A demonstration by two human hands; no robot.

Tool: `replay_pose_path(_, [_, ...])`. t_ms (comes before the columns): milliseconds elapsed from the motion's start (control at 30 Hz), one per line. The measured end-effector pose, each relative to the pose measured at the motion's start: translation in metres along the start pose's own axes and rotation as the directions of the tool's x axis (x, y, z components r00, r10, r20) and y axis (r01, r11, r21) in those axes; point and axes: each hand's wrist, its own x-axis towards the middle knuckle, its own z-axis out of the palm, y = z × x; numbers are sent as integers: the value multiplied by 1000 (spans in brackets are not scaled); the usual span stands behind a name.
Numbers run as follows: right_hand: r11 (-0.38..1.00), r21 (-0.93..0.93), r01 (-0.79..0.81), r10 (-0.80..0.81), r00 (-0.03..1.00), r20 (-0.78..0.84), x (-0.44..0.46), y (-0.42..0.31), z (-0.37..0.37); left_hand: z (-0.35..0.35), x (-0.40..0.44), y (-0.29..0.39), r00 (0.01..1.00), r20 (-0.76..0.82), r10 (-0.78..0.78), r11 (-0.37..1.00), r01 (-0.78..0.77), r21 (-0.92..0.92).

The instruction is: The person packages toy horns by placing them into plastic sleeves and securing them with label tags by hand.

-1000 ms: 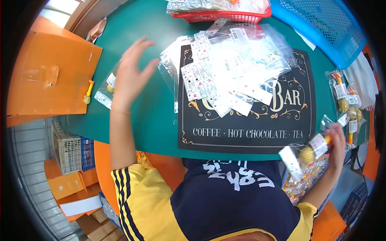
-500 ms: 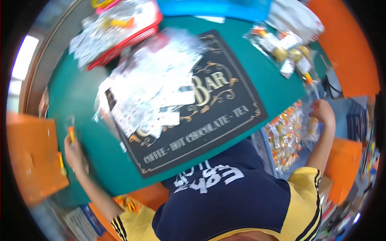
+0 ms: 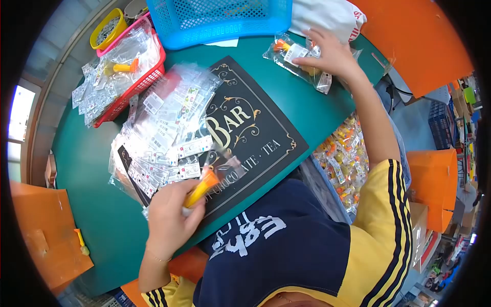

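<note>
On a clock face laid over the view, with 12 at the top, the left hand [image 3: 175, 214] is towards 8 o'clock. Its thumb and fingers grasp a yellow stick [image 3: 203, 188], its orange flared end pointing to about 1 o'clock from the hand. A clear bag [image 3: 232, 168] shows, blurred, beyond that end, above the lower part of the black mat [image 3: 273, 130].

The right hand [image 3: 335, 55] is between 1 and 2 o'clock, fingers spread and thumb apart, over a cluster [image 3: 292, 52] of bagged sticks on the green table [image 3: 266, 94]. Whether its fingertips touch them I cannot tell.

The stick looks light and stiff, likely plastic, so a loose pinch should carry it. Its straight yellow shaft seems the best place to hold; the flared rim may be easier to dent. The bag looks thin, limp and slippery: a grip on film alone could slide, and taking film and shaft together would be surer.

At 10 o'clock a pile [image 3: 166, 120] of flat, glossy packets lies partly on the mat; these probably slip over one another and are best lifted singly by an edge. A heap [image 3: 341, 166] of bagged sticks sits at 3 o'clock.
</note>
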Motion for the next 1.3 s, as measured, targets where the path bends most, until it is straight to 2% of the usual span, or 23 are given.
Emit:
replay_pose_path(67, [991,55,-122,95,928,361,10,17,19,13,6,-2,1000,-21,-4,1000,4,-9])
replay_pose_path(167, [997,22,-69,53,900,433,-4,37,12,21,11,-7,1000,-24,-20,1000,19,-16])
replay_pose_path(233, [986,-26,-164,163,933,322,-37,53,3,25,11,-9,997,21,-73,995,74,-62])
replay_pose_path(300, [976,-29,-217,208,877,434,-62,78,-18,26,12,-12,992,65,-107,992,111,-66])
replay_pose_path(367, [935,61,-349,277,827,490,-90,102,-41,28,13,-14,995,56,-83,987,90,-133])
replay_pose_path(433, [896,-135,-423,426,731,533,-108,110,-65,27,14,-16,984,94,-149,976,162,-146])
replay_pose_path(467, [868,-373,-330,471,784,403,-118,87,-80,27,15,-17,987,82,-140,978,151,-143])
replay_pose_path(500, [766,-592,-250,473,843,257,-126,66,-91,27,14,-19,990,67,-127,981,135,-140])
replay_pose_path(533, [777,-583,-238,459,848,266,-127,63,-92,26,14,-17,983,87,-160,968,174,-181])
replay_pose_path(567, [939,-256,-229,289,929,232,-128,62,-91,25,13,-17,981,85,-175,966,188,-177])
replay_pose_path(600, [983,99,-156,142,981,135,-127,62,-90,24,12,-16,995,1,-99,989,99,-106])
replay_pose_path(633, [982,107,-156,140,980,139,-122,49,-90,23,11,-15,997,-73,-11,1000,9,-26])
replay_pose_path(700, [849,525,-53,-118,950,288,-102,-4,-89,20,6,-10,994,-101,-38,999,38,0])
replay_pose_path(767, [747,657,103,-330,915,232,-82,-47,-72,19,-3,-11,982,-184,36,998,-25,62])
replay_pose_path(833, [614,735,288,-550,824,136,-60,-87,-50,23,-11,-9,981,-193,31,998,-21,53])
replay_pose_path(900, [482,799,361,-689,719,91,-49,-120,-24,30,-18,-9,973,-190,132,988,-115,102])
replay_pose_path(933, [478,802,359,-689,719,89,-47,-132,-18,34,-22,-10,973,-182,143,987,-126,101])
replay_pose_path(1000, [450,780,435,-759,646,77,-44,-152,-9,38,-26,-15,977,-162,137,984,-116,132])
replay_pose_path(1100, [382,834,398,-781,622,62,-40,-164,4,40,-26,-27,994,-86,74,992,-65,105])
replay_pose_path(1200, [392,824,409,-806,585,93,-41,-177,11,39,-21,-35,998,2,-65,995,64,71])
replay_pose_path(1300, [409,801,437,-840,524,143,-34,-186,18,38,-20,-35,998,0,-67,993,67,97])
